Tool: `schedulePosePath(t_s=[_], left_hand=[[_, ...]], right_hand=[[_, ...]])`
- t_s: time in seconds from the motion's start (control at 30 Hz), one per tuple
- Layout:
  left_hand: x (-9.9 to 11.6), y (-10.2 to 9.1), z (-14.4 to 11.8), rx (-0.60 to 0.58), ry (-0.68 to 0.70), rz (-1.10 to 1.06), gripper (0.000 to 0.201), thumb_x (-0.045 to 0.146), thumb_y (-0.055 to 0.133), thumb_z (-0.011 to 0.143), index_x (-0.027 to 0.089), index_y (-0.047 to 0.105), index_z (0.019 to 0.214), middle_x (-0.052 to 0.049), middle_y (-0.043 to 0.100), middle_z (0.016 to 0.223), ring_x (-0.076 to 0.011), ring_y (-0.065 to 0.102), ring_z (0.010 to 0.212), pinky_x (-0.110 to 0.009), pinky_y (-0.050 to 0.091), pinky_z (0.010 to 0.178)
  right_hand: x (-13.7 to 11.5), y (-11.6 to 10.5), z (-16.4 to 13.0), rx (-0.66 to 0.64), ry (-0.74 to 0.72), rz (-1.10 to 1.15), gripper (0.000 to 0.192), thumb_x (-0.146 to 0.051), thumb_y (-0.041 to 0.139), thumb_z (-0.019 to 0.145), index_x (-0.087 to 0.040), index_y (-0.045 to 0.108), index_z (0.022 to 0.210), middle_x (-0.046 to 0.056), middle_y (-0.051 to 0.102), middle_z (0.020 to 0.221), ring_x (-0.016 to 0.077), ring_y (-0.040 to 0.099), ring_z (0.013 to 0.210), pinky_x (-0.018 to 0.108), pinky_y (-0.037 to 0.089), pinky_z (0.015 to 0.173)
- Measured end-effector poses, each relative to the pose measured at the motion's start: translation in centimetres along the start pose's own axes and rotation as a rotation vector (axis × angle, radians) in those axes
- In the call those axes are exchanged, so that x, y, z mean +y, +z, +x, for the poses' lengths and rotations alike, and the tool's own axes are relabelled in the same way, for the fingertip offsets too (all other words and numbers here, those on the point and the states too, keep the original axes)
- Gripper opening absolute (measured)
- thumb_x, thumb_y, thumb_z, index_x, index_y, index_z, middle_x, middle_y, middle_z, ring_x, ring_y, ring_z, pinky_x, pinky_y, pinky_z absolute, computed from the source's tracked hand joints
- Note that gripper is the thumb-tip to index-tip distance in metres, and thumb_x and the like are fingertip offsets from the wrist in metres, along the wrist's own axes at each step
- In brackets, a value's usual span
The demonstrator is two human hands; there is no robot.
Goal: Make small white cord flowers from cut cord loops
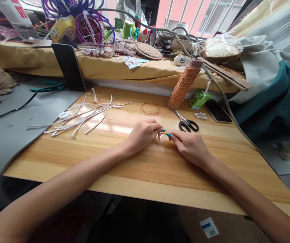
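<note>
Two hands at work: left hand (143, 134), right hand (189, 145). On the desk (145, 168): one pair of scissors (187, 123), one cone of orange cord (184, 87), one loose cord coil (150, 109), one green carton (198, 99), one phone (218, 110), one tape measure (64, 115). White strips (84, 114): many, tangled, exact number unclear.

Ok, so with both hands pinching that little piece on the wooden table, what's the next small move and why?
Probably keep the pinch and wind or tighten the orange cord a little more. The left hand and right hand meet fingertip to fingertip on a small piece, too small to identify. The coil of orange cord and the scissors lie untouched just beyond, so cutting looks premature.
</note>
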State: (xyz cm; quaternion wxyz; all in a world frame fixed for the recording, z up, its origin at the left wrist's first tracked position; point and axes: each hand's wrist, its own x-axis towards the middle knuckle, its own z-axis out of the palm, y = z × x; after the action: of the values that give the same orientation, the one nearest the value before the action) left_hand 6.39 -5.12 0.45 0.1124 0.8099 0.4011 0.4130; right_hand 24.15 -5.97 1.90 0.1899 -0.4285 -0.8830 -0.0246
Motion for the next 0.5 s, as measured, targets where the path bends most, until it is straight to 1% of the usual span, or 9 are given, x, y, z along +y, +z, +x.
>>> schedulePosePath(t_s=[0.07,0.13,0.2,0.27,0.33,0.37,0.43,0.5], left_hand=[[0.0,0.0,-0.1,-0.012,0.032,0.026,0.021,0.016,0.049,0.079,0.013,0.065,0.066,-0.004,0.06,0.065,-0.009,0.051,0.057,-0.019,0.039,0.054],[0.0,0.0,-0.1,-0.021,0.054,0.05,0.022,0.016,0.048,0.079,0.012,0.065,0.066,-0.004,0.06,0.066,-0.009,0.051,0.057,-0.019,0.038,0.054],[0.0,0.0,0.0,-0.022,0.042,0.054,0.021,0.015,0.049,0.079,0.012,0.065,0.065,-0.004,0.06,0.065,-0.0091,0.051,0.057,-0.019,0.038,0.054],[0.0,0.0,0.1,-0.017,0.005,0.034,0.02,0.014,0.051,0.078,0.012,0.065,0.065,-0.004,0.059,0.062,-0.0091,0.051,0.056,-0.019,0.038,0.054],[-0.1,0.0,0.2,-0.012,-0.038,0.01,0.018,0.014,0.052,0.077,0.011,0.066,0.065,-0.003,0.059,0.061,-0.0089,0.051,0.056,-0.019,0.038,0.054],[-0.1,0.0,0.3,-0.012,-0.058,0.001,0.017,0.014,0.053,0.076,0.011,0.066,0.066,-0.003,0.059,0.061,-0.0088,0.051,0.056,-0.019,0.038,0.054],[-0.2,0.0,0.4,-0.014,-0.086,-0.008,0.016,0.014,0.053,0.076,0.012,0.066,0.067,-0.003,0.059,0.061,-0.0087,0.051,0.056,-0.019,0.038,0.054],[-0.2,0.1,0.4,-0.019,-0.09,-0.006,0.016,0.015,0.054,0.076,0.013,0.066,0.067,-0.002,0.059,0.062,-0.0087,0.051,0.056,-0.019,0.038,0.054]], right_hand=[[-0.3,-0.3,0.2,-0.115,0.102,0.14,0.028,-0.022,0.038,0.084,-0.018,0.055,0.063,-0.002,0.056,0.052,0.0104,0.048,0.048,0.022,0.03,0.047],[-0.4,-0.5,0.4,-0.184,0.16,0.255,0.029,-0.023,0.037,0.085,-0.018,0.054,0.063,-0.002,0.055,0.053,0.0101,0.048,0.049,0.021,0.032,0.048],[-0.5,-0.5,0.5,-0.195,0.185,0.312,0.025,-0.024,0.037,0.086,-0.017,0.056,0.071,-0.001,0.056,0.057,0.0107,0.05,0.052,0.022,0.035,0.05],[-0.4,-0.2,0.4,-0.153,0.171,0.324,0.016,-0.026,0.041,0.084,-0.017,0.054,0.085,0.001,0.059,0.068,0.012,0.053,0.059,0.023,0.038,0.054],[-0.1,0.1,0.1,-0.075,0.098,0.282,0.017,-0.028,0.046,0.082,-0.017,0.05,0.094,0.004,0.06,0.08,0.0135,0.055,0.068,0.024,0.041,0.057],[0.0,0.3,0.0,-0.034,0.038,0.233,0.017,-0.027,0.047,0.081,-0.016,0.05,0.094,0.006,0.059,0.084,0.014,0.055,0.07,0.024,0.041,0.057],[0.3,0.5,-0.2,0.045,-0.096,0.088,0.013,-0.024,0.045,0.083,-0.015,0.051,0.089,0.007,0.058,0.084,0.014,0.054,0.068,0.023,0.039,0.055],[0.6,0.5,-0.3,0.119,-0.205,-0.069,0.013,-0.021,0.042,0.084,-0.014,0.053,0.086,0.006,0.059,0.079,0.0128,0.053,0.063,0.023,0.036,0.052]])
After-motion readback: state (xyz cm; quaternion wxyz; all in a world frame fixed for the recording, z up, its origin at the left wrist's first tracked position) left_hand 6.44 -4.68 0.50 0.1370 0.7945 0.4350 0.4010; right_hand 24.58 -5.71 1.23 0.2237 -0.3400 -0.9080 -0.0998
